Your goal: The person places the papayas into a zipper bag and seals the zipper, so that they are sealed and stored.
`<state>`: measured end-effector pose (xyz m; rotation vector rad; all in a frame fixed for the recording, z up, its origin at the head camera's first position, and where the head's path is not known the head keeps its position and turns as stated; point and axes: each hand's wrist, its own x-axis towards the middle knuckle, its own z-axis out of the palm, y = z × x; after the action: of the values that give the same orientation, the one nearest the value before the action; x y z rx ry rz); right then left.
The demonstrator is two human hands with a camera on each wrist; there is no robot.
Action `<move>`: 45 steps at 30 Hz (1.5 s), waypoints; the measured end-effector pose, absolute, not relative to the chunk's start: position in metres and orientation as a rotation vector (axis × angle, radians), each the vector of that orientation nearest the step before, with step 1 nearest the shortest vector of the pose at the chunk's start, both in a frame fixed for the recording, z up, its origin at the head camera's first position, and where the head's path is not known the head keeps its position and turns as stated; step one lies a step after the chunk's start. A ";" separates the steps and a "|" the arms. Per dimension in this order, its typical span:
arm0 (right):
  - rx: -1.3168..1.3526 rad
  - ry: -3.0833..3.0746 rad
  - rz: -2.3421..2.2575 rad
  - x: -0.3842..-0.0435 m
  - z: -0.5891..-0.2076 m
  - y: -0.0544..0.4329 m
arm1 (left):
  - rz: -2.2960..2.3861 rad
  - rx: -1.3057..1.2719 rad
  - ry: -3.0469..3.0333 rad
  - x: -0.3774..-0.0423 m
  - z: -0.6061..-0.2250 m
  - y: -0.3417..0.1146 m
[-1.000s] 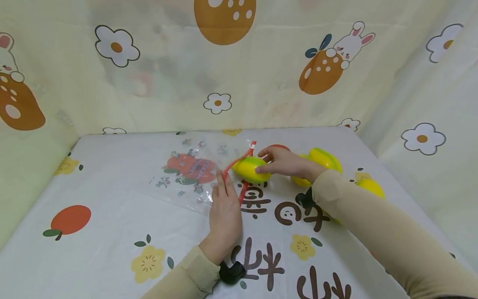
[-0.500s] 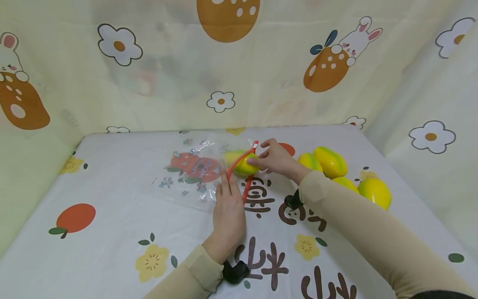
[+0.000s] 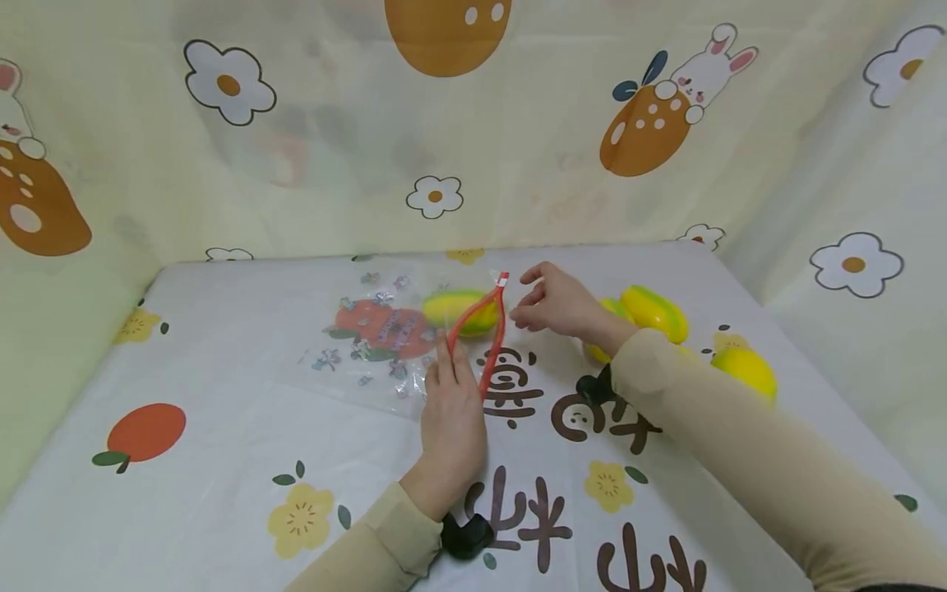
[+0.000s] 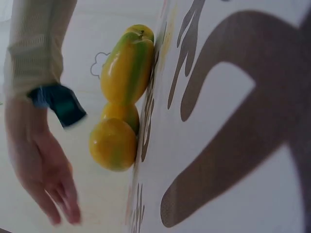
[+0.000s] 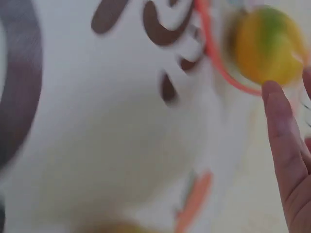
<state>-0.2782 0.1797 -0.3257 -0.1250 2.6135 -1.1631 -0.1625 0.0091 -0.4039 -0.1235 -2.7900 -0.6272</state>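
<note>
A clear printed plastic bag (image 3: pixel 392 382) with a red zip edge lies flat, its mouth spread toward the right. Inside the mouth, behind the red strip (image 3: pixel 500 329), lies a yellow-green mango (image 3: pixel 451 308). My left hand (image 3: pixel 453 419) holds the upper lip of the mouth at its fingertips; the thumb is hidden beneath. Just right of the mouth, my right hand (image 3: pixel 555 304) hangs with loosely bent fingers and holds nothing. In the right wrist view, an extended finger (image 5: pixel 284 141) overlaps the lower edge of the mango (image 5: pixel 267 46).
Several more mangoes (image 3: pixel 654 312) sit on the right of the table, partly behind the right forearm; another mango (image 3: pixel 743 374) shows beyond the sleeve. The tablecloth (image 3: pixel 222 362) bears printed fruit, flowers and characters. A patterned curtain (image 3: pixel 333 148) stands behind it.
The mango has slid left through the red-edged mouth into the bag. My right hand has let go of it and drawn back right. The left hand has stayed at the mouth.
</note>
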 end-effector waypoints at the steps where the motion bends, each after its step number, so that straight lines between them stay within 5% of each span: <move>1: -0.170 2.631 -1.149 -0.275 -0.317 0.188 | -0.620 -0.124 -2.783 -0.163 -0.404 0.009; 8: -0.258 2.806 -1.033 -0.240 -0.269 0.287 | -0.602 -0.122 -2.803 -0.168 -0.401 0.005; 19: -0.039 2.876 -1.078 -0.201 -0.270 0.405 | -0.707 -0.055 -2.795 -0.166 -0.400 -0.006; 45: 0.096 2.414 -0.858 -0.188 -0.332 0.449 | -0.719 -0.130 -2.741 -0.158 -0.405 0.010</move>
<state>-0.1876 0.4495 -0.3320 0.0963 2.4144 -0.8575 -0.1579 0.0099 -0.4048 -0.1305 -2.7406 -0.7194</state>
